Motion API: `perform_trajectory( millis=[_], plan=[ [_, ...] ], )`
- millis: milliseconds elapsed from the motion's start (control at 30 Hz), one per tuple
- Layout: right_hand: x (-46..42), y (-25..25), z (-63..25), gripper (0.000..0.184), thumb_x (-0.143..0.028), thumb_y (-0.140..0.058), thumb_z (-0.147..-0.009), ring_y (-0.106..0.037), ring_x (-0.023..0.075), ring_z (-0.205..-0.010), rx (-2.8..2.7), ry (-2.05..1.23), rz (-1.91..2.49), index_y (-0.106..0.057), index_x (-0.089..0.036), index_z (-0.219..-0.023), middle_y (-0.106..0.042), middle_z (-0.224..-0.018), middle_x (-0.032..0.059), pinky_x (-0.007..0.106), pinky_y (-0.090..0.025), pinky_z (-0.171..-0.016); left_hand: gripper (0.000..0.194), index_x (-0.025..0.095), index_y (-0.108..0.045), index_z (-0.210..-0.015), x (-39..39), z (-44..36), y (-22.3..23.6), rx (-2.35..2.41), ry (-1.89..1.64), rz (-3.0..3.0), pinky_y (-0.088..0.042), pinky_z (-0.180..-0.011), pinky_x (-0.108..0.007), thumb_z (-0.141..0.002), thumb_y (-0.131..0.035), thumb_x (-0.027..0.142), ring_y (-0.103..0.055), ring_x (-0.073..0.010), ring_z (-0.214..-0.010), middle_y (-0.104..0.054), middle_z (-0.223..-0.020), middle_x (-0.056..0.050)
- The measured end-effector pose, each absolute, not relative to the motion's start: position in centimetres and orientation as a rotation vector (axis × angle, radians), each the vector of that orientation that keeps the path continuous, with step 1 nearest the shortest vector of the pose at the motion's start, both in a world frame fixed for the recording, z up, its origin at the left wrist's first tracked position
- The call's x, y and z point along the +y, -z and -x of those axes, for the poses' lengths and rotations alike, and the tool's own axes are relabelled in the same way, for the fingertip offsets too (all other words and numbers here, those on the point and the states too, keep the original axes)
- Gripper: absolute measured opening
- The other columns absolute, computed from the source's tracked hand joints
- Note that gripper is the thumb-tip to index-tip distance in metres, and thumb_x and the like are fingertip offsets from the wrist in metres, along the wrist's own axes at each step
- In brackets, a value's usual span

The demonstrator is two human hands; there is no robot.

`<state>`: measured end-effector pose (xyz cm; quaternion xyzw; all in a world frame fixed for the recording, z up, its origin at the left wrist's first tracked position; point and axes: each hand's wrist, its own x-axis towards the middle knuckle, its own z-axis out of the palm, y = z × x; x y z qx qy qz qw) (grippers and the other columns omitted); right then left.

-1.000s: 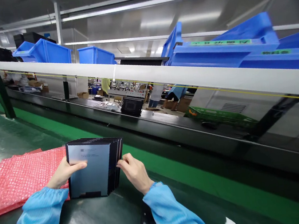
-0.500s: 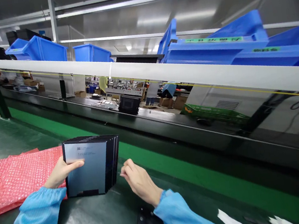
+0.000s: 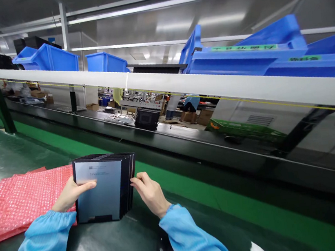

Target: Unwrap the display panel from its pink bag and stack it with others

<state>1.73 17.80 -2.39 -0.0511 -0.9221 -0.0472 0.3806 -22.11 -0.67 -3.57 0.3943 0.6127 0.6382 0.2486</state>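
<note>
A stack of dark panels (image 3: 103, 189) stands upright on its lower edge on the green work surface (image 3: 109, 248), the panels fanned slightly so their right edges step back one behind another. The left hand (image 3: 71, 193) clasps the stack from its left side, thumb laid across the glossy front panel just under a small printed label (too fine to read), the fingers hidden behind. The right hand (image 3: 148, 192) is at the stack's right edge, its fingertips touching the stepped edges of the panels, fingers curled loosely rather than pinched shut on any single one; whether it grips a panel I cannot tell. Both arms wear light blue sleeves. Just left of the stack, partly behind it, lies a sheet of red bubble wrap (image 3: 20, 202) flat on the surface. Beyond runs a long white rail (image 3: 211, 84), with blue bins (image 3: 50, 58) on the shelf above it.
</note>
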Motion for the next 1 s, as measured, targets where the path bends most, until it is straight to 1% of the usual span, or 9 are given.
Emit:
perform_trajectory(
  millis=[67, 133, 367, 533, 667, 800, 1000],
  plan=[
    [18.0, 2.4, -1.7, 0.016, -0.021, -0.041, -0.097, -0.054, 0.0138, -0.070, -2.369, 0.130, 0.135, -0.056, -0.016, -0.100, -0.052, -0.088, 0.0060, 0.024, -0.044, -0.057, 0.046, 0.014, -0.068, -0.098, -0.7, 22.2, 3.6, 1.669, -1.736, -1.076, -0.051, -0.092, -0.038, -0.063, -0.081, 0.041, -0.063, -0.0300, -0.102, -0.069, -0.105, -0.010],
    [18.1, 2.3, -1.6, 0.016, -0.020, -0.039, -0.097, -0.053, 0.0134, -0.069, -2.387, 0.130, 0.129, -0.055, -0.017, -0.097, -0.051, -0.089, 0.0059, 0.024, -0.043, -0.057, 0.045, 0.013, -0.068, -0.097, -0.8, 22.1, 3.5, 1.673, -1.732, -1.077, -0.051, -0.091, -0.039, -0.063, -0.081, 0.040, -0.063, -0.0304, -0.102, -0.069, -0.104, -0.011],
    [18.2, 2.0, -0.8, 0.018, -0.017, -0.033, -0.097, -0.051, 0.0159, -0.072, -2.450, 0.082, 0.096, -0.049, -0.018, -0.090, -0.049, -0.090, 0.0062, 0.027, -0.046, -0.061, 0.050, 0.014, -0.068, -0.099, -0.9, 21.9, 3.2, 1.700, -1.723, -1.065, -0.052, -0.091, -0.040, -0.061, -0.081, 0.044, -0.061, -0.0320, -0.105, -0.068, -0.106, -0.011],
    [17.3, 1.8, -3.1, 0.014, -0.015, -0.032, -0.096, -0.051, 0.0152, -0.071, -2.493, -0.027, 0.039, -0.043, -0.019, -0.088, -0.048, -0.091, 0.0068, 0.027, -0.048, -0.060, 0.053, 0.014, -0.068, -0.099, -0.7, 22.2, 3.5, 1.709, -1.720, -1.053, -0.051, -0.092, -0.041, -0.059, -0.082, 0.045, -0.060, -0.0329, -0.106, -0.067, -0.108, -0.011],
    [16.5, 1.4, -4.4, 0.011, -0.013, -0.033, -0.094, -0.052, 0.0134, -0.070, -2.503, -0.129, 0.016, -0.041, -0.020, -0.090, -0.047, -0.095, 0.0073, 0.025, -0.048, -0.059, 0.052, 0.013, -0.068, -0.100, -0.6, 22.3, 3.8, 1.692, -1.733, -1.046, -0.052, -0.091, -0.041, -0.060, -0.082, 0.044, -0.060, -0.0328, -0.107, -0.067, -0.109, -0.012],
    [16.3, 1.0, -2.8, 0.013, -0.014, -0.032, -0.095, -0.054, 0.0146, -0.073, -2.477, -0.159, 0.030, -0.042, -0.019, -0.091, -0.050, -0.092, 0.0066, 0.026, -0.048, -0.062, 0.049, 0.014, -0.068, -0.100, -0.6, 22.3, 3.9, 1.689, -1.735, -1.053, -0.051, -0.092, -0.039, -0.062, -0.081, 0.042, -0.060, -0.0311, -0.106, -0.068, -0.107, -0.010],
    [16.3, 1.8, -0.8, 0.014, -0.016, -0.035, -0.097, -0.058, 0.0172, -0.082, -2.391, -0.103, 0.068, -0.047, -0.017, -0.105, -0.057, -0.095, 0.0093, 0.028, -0.049, -0.069, 0.041, 0.015, -0.070, -0.095, -0.8, 21.9, 3.5, 1.669, -1.732, -1.074, -0.053, -0.089, -0.036, -0.065, -0.080, 0.040, -0.063, -0.0295, -0.101, -0.069, -0.103, -0.009]
  ],
)
